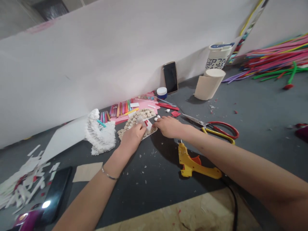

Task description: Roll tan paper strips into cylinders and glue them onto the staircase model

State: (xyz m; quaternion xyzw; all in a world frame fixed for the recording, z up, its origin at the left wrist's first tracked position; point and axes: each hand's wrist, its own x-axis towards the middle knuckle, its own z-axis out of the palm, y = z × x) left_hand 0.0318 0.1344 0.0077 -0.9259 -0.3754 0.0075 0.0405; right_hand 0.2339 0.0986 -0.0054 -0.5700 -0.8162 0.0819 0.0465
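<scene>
Pinching a white paper scrap [143,123], the left hand [132,136] curls over round tan discs [141,115]. The half-closed right hand [169,126] touches white lumps [157,117] beside those discs.

A tall white panel [96,54] runs along the far side of the dark grey tabletop [240,109], and a second white panel [276,22] stands at an angle at the far right. Beyond the upper left sits a plain grey wall [14,22], with a dark patch [50,9] at the top, perhaps a window, though it is too dim to tell. Pale plywood [192,211] shows along the near edge. The light is soft and even.
</scene>
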